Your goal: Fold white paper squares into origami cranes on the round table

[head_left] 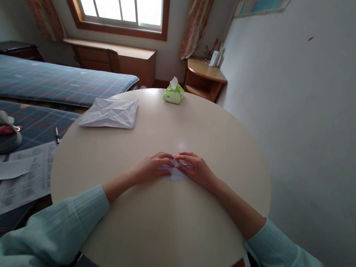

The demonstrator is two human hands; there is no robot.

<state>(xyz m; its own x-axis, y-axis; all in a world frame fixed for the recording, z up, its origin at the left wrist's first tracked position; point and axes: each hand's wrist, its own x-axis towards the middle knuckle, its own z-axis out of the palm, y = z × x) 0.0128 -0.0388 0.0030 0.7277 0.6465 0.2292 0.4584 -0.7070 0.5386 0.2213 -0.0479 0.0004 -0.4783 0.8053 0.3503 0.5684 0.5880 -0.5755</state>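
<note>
A small folded piece of white paper [176, 172] lies flat on the round cream table [155, 237], near its middle. My left hand [152, 166] presses on its left part with the fingers bent over it. My right hand [196, 169] presses on its right part, fingertips meeting those of the left. Most of the paper is hidden under both hands. Both arms wear pale green sleeves.
A larger creased white sheet [110, 113] lies at the table's far left. A green tissue pack [174, 93] stands at the far edge. Beds with plaid covers, printed papers [20, 179] and a pen [57, 134] are to the left; a white wall is close on the right.
</note>
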